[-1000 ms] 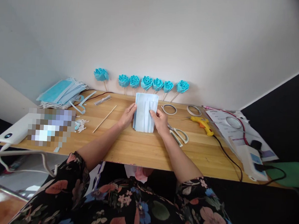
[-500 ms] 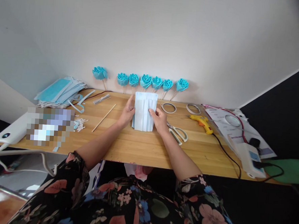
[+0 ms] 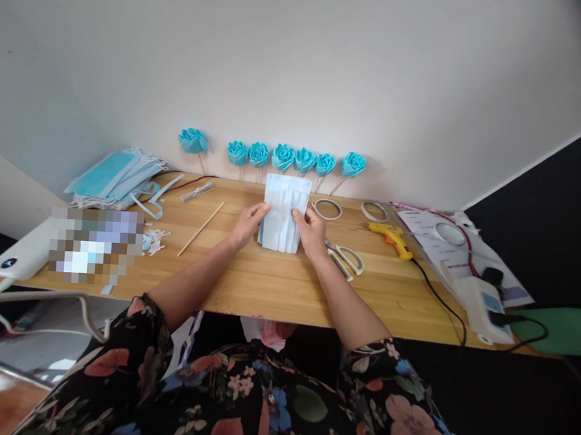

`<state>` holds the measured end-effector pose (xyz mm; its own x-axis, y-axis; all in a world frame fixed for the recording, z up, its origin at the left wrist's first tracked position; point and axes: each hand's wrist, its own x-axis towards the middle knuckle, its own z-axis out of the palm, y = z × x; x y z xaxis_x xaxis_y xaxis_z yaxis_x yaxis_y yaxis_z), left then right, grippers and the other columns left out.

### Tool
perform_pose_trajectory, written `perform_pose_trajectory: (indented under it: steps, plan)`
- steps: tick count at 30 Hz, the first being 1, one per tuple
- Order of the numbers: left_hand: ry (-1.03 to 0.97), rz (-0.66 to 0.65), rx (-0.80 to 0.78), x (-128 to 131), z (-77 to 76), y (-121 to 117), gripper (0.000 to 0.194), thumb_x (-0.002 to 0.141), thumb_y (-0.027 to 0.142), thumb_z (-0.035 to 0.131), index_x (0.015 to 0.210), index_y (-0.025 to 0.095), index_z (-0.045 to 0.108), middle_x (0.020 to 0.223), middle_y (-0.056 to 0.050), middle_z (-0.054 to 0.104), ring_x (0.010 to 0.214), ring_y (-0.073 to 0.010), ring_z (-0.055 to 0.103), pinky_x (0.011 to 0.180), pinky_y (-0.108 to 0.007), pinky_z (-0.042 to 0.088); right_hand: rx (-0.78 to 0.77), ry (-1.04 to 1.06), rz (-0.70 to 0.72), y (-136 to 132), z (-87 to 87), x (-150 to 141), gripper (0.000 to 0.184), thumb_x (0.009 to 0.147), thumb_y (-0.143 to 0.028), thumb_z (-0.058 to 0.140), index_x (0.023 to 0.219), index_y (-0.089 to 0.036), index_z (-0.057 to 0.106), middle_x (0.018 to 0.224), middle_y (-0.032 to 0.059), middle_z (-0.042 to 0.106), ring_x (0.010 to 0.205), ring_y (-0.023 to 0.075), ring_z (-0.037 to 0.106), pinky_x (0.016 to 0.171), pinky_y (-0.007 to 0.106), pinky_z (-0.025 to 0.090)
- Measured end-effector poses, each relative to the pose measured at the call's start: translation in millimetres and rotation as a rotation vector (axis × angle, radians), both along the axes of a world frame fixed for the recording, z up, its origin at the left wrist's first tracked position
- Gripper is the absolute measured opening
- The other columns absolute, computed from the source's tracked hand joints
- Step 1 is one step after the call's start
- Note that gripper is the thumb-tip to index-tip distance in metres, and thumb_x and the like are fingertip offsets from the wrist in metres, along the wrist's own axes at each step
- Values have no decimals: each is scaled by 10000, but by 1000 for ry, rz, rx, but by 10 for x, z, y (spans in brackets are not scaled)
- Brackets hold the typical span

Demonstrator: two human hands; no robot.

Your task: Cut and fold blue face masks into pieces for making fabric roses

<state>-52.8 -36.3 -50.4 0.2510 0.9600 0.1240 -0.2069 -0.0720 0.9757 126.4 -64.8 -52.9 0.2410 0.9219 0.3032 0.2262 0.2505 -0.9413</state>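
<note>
A pale blue pleated face mask (image 3: pixel 281 214) is held upright above the table, its pleats running up and down; no ear loops show on it. My left hand (image 3: pixel 248 225) pinches its left edge, thumb in front and fingers behind. On the right edge my right hand (image 3: pixel 312 230) grips it the same way, thumb pressed on the front. Just right of that hand lie scissors (image 3: pixel 349 260) with pale handles. A thin wooden stick (image 3: pixel 201 229) rests left of my left hand.
Several blue paper-like roses (image 3: pixel 283 157) on sticks lean along the wall. A mask pile (image 3: pixel 113 177) lies at the left, near a white power bank (image 3: pixel 23 250). Right: two tape rolls (image 3: pixel 327 210), a yellow glue gun (image 3: pixel 390 240) with its cord, papers (image 3: pixel 512 287) and a power strip (image 3: pixel 489 312).
My left hand's raised fingers have come down, and its thumb now pinches the mask's left edge. The mask has shifted slightly up and to the right.
</note>
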Motion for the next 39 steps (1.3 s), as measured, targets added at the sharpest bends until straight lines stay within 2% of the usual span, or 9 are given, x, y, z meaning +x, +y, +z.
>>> perform_pose_trajectory:
  steps: [2,5,15,23,25,27,31,35,39]
  plan:
    - [48,-6,31,6,7,-14,535,634,637,815,807,140,723,786,-33,689,763,-186,614,667,-277,473,-3,0,5,-3,3,-6,425,803,-590,630,665,-212,494,626,-38,399,619,121,346,569,264,294]
    - [60,-31,-3,14,16,-29,526,572,590,866,789,131,728,781,-37,700,705,-170,596,637,-280,470,10,6,19,-7,8,-11,429,804,-594,630,668,-212,492,626,-42,391,620,119,340,566,261,292]
    - [-53,63,-110,-1,6,-16,480,625,575,846,790,146,712,759,-33,706,701,-180,621,641,-290,491,30,33,37,-19,41,-28,435,792,-587,654,664,-210,480,628,-42,381,620,114,327,557,258,278]
    - [-49,15,-22,26,-16,-22,469,623,532,860,868,148,748,871,-49,744,801,-200,649,724,-307,506,-14,19,67,-28,14,-21,412,799,-601,647,716,-205,569,632,-34,478,608,126,415,555,257,337]
    - [-23,-2,-39,28,-24,-25,470,609,532,869,828,136,743,834,-57,739,755,-194,643,694,-309,503,-9,50,97,-28,17,-28,379,798,-582,664,808,-205,626,684,-22,558,641,142,488,586,264,398]
    - [-9,7,-78,26,-29,-25,476,599,547,872,779,130,730,782,-59,728,689,-179,626,648,-303,494,2,100,130,-26,31,-36,404,799,-554,683,1020,-216,664,755,-9,629,696,164,560,639,282,460]
    - [-20,44,-126,10,-26,-19,498,571,577,876,720,136,697,732,-55,706,639,-170,606,600,-294,476,19,144,144,-17,81,-34,737,799,-530,699,1447,-260,475,938,35,700,807,197,643,738,335,540]
    - [35,56,-86,-6,-33,-10,490,590,585,861,704,145,677,684,-37,669,644,-180,602,572,-287,460,84,148,162,-6,111,-15,802,784,-539,716,1489,-269,443,1288,107,652,1076,242,662,909,384,558]
    - [132,75,-6,-16,-57,-1,446,630,561,839,688,150,676,630,-12,624,645,-178,589,544,-268,441,91,154,178,5,111,-8,742,783,-558,717,1424,-251,506,1364,118,628,1194,262,629,1008,420,525]
